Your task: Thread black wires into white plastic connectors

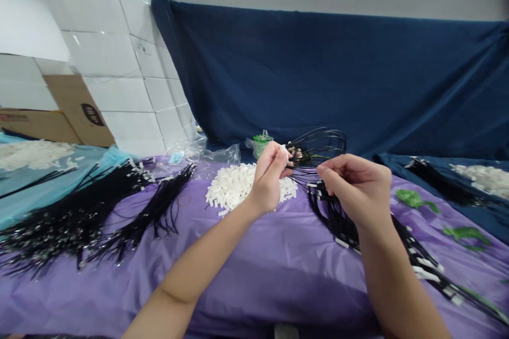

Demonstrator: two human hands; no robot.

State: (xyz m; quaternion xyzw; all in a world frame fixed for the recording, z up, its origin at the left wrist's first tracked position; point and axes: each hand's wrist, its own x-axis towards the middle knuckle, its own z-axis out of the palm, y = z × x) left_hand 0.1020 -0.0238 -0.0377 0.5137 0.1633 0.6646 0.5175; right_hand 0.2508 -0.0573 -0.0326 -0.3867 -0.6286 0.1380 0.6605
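My left hand (269,176) is raised over the purple table cover (254,259) and pinches a small white plastic connector (284,151) at its fingertips. My right hand (360,186) is closed on thin black wires (318,149) that loop up and back behind both hands. Just beyond my left hand lies a pile of small white connectors (234,186). Under my right hand and forearm a bundle of black wires with white ends (421,262) runs off to the lower right.
Large bundles of black wires (79,212) fan across the left of the table. A green-lidded clear cup (261,143) and plastic bags (207,153) sit at the back. White boxes (115,63) and cardboard boxes (75,111) stand left. A dark blue cloth (338,74) hangs behind.
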